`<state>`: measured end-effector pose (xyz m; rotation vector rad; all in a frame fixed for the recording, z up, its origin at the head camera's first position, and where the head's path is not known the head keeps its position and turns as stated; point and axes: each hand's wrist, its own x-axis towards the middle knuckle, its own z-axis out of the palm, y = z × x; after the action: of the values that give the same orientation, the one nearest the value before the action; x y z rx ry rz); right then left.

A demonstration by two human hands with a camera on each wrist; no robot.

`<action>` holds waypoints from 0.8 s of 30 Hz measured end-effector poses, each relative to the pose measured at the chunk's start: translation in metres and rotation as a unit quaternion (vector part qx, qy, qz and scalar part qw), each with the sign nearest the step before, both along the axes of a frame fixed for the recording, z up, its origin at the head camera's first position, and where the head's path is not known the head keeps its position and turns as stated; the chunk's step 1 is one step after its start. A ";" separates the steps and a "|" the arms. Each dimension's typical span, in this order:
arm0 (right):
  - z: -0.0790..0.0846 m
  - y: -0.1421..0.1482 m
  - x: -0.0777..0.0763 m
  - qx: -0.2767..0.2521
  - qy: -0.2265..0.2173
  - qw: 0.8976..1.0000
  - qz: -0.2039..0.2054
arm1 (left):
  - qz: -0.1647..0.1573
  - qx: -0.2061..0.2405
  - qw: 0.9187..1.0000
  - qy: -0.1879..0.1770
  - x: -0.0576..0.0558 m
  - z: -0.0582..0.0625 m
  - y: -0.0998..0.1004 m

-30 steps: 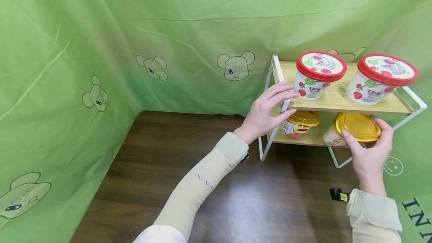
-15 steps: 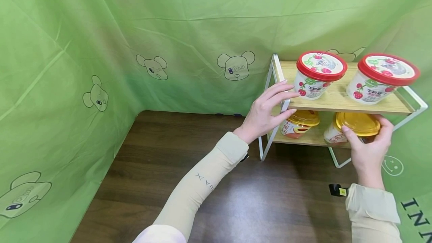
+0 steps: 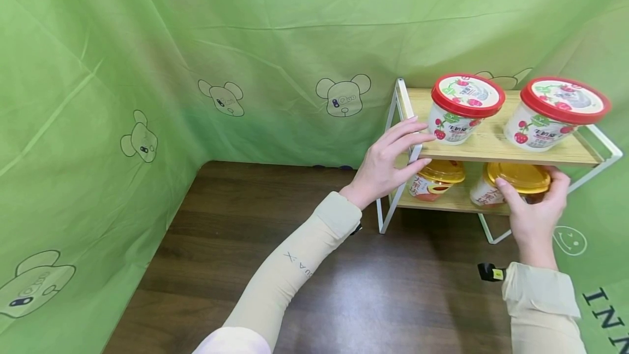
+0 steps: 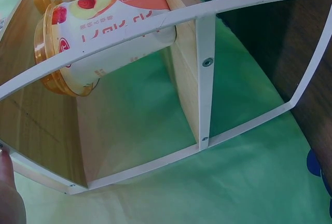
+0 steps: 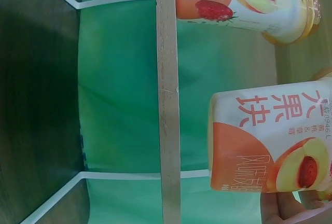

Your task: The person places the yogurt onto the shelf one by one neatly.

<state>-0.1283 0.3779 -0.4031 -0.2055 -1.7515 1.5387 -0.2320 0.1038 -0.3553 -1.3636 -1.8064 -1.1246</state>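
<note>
A two-level shelf rack (image 3: 496,149) has a white metal frame and wooden boards. My left hand (image 3: 385,160) grips its upper left corner, fingers above and thumb below. In my right hand (image 3: 540,217) is a yellow-lidded yogurt cup (image 3: 486,193), held near the lid with the thumb on one side and fingers on the other. That cup's peach-printed side (image 5: 270,141) faces the right wrist camera, and a gap shows between its base and the lower board (image 5: 168,89). To its left, a matching cup (image 3: 432,182) stands on the lower board.
Two red-lidded cups with strawberry prints, the left one (image 3: 462,108) and the right one (image 3: 555,113), stand on the upper board. A green cloth (image 3: 275,53) hangs behind and beside the rack. Below lies the dark wooden surface (image 3: 295,217).
My right hand and its yogurt cup have shifted slightly left and up in the head view. My left hand has stayed on the rack's corner.
</note>
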 end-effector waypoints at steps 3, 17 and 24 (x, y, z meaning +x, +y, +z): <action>-0.001 0.001 -0.002 -0.009 0.002 1.000 0.006 | 0.000 0.000 1.000 0.000 0.000 0.000 0.000; -0.003 0.002 -0.011 -0.005 -0.003 1.000 0.001 | 0.000 -0.001 1.000 0.000 0.000 0.000 0.000; -0.001 0.004 -0.014 0.011 -0.031 0.999 -0.018 | 0.004 -0.004 1.000 -0.006 0.000 -0.001 -0.001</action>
<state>-0.1418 0.3815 -0.4040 -0.2749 -1.8026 1.5009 -0.2319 0.1028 -0.3560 -1.3563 -1.8251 -1.1262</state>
